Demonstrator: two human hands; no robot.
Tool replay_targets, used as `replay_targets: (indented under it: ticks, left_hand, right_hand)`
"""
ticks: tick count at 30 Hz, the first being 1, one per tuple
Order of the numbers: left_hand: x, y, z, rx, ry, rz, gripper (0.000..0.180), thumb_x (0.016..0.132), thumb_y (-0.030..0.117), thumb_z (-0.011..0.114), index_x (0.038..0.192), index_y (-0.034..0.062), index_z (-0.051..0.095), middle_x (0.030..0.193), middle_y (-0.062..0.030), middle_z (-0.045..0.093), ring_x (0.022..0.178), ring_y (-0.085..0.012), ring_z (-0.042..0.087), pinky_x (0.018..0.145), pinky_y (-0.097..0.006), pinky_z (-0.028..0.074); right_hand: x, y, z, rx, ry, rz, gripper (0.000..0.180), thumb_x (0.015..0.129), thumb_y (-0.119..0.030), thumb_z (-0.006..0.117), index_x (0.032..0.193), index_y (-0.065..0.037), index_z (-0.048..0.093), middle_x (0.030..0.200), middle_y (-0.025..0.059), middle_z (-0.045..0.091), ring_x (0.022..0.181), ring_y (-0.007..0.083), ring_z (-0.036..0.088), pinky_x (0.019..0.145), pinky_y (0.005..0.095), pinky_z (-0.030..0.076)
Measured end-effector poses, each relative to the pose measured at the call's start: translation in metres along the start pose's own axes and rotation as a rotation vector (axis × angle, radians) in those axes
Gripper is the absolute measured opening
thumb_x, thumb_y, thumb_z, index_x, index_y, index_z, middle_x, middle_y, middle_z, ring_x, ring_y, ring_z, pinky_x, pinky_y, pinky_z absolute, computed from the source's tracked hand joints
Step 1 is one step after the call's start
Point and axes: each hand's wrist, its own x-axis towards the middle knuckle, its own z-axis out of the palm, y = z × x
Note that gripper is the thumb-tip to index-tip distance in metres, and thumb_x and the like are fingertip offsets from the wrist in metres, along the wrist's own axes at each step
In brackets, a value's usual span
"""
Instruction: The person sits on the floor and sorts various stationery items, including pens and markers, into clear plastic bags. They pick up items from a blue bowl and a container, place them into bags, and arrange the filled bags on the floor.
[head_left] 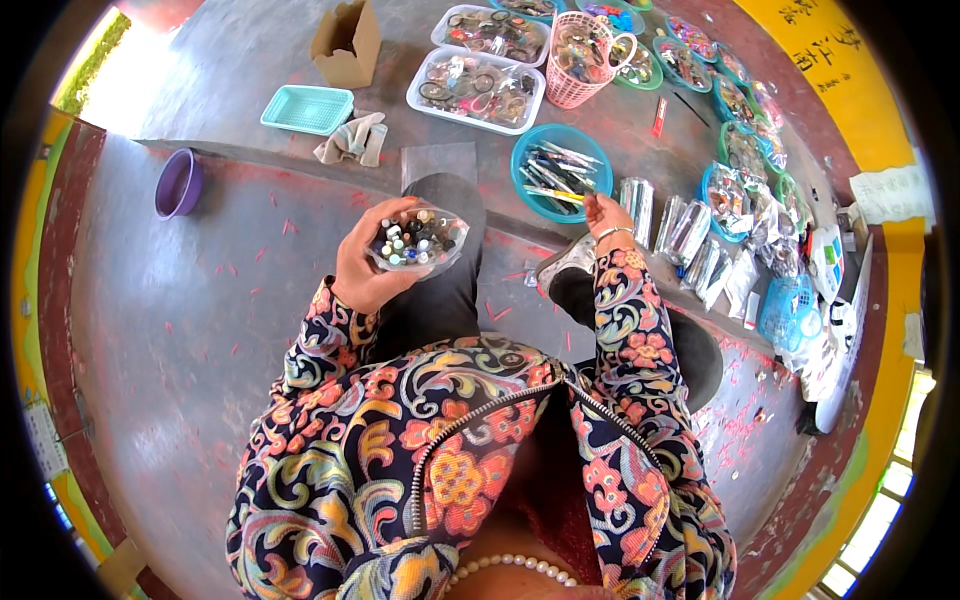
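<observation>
My left hand (372, 262) is wrapped round a clear plastic bag (440, 262), held over my left knee. Packed inside it are pens (408, 240), seen end on, with white, black, blue and brownish tips. At the basin's near right rim, my right hand (608, 217) has its fingers pinched at the end of a yellow pen (566, 196). Several more pens (556, 165), mostly white and dark, lie loose in this round blue basin (520, 190). A flat clear plastic bag (440, 160) lies on the ledge beyond my left knee.
Bundles of bagged pens (685, 230) lie right of the basin. Two white trays (535, 118) and a pink basket (572, 92) of small items stand behind. A green tray (305, 108), a cloth (352, 138) and a cardboard box (347, 45) sit left; a purple basin (179, 185) is lower.
</observation>
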Motion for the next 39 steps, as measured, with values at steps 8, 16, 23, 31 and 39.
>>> replay_targets:
  ticks: [8, 16, 23, 31, 39]
  left_hand:
    - [-0.002, -0.004, -0.006, 0.063, 0.022, -0.031, 0.066, 0.061, 0.008, 0.071, 0.120, 0.0015, 0.044, 0.112, -0.0108, 0.054, 0.102, -0.0177, 0.053, 0.089, -0.029, 0.040]
    - [-0.002, -0.006, -0.007, 0.090, 0.033, -0.014, 0.066, 0.062, 0.011, 0.073, 0.121, 0.0027, 0.045, 0.111, -0.0099, 0.056, 0.102, -0.0166, 0.054, 0.088, -0.029, 0.041]
    - [-0.003, -0.005, -0.006, 0.001, -0.044, -0.035, 0.078, 0.060, 0.008, 0.075, 0.127, 0.0023, 0.037, 0.112, -0.0113, 0.055, 0.105, -0.0169, 0.053, 0.090, -0.031, 0.040]
    - [-0.004, 0.001, -0.006, 0.033, -0.111, -0.016, 0.078, 0.061, 0.010, 0.075, 0.127, 0.0011, 0.035, 0.113, -0.0110, 0.054, 0.105, -0.0174, 0.053, 0.090, -0.031, 0.041]
    - [-0.003, -0.002, -0.004, 0.056, -0.084, -0.013, 0.071, 0.062, 0.010, 0.073, 0.124, 0.0009, 0.039, 0.113, -0.0111, 0.054, 0.106, -0.0176, 0.052, 0.091, -0.031, 0.040]
  right_hand:
    - [-0.059, -0.024, 0.057, -0.244, -0.381, -0.125, 0.028, 0.081, -0.004, 0.056, 0.109, -0.001, 0.051, 0.092, 0.0131, 0.062, 0.074, 0.0187, 0.061, 0.058, 0.0241, 0.047]
    - [-0.244, -0.024, 0.162, -0.848, -0.969, -0.731, 0.016, 0.075, -0.009, 0.064, 0.091, -0.005, 0.064, 0.098, 0.0058, 0.060, 0.083, 0.0136, 0.056, 0.071, 0.0242, 0.043]
    - [-0.276, -0.015, 0.183, -1.133, -1.180, -1.124, 0.019, 0.069, -0.009, 0.066, 0.087, -0.008, 0.063, 0.097, 0.0097, 0.058, 0.091, 0.0269, 0.054, 0.078, 0.0337, 0.042]
    - [-0.276, -0.021, 0.194, -1.333, -1.336, -1.181, 0.014, 0.071, -0.011, 0.062, 0.085, -0.007, 0.065, 0.097, 0.0113, 0.058, 0.090, 0.0288, 0.053, 0.078, 0.0364, 0.041]
    - [-0.292, -0.022, 0.195, -1.205, -1.219, -1.297, 0.012, 0.075, -0.009, 0.060, 0.085, -0.004, 0.064, 0.094, 0.0111, 0.060, 0.085, 0.0288, 0.056, 0.074, 0.0344, 0.044]
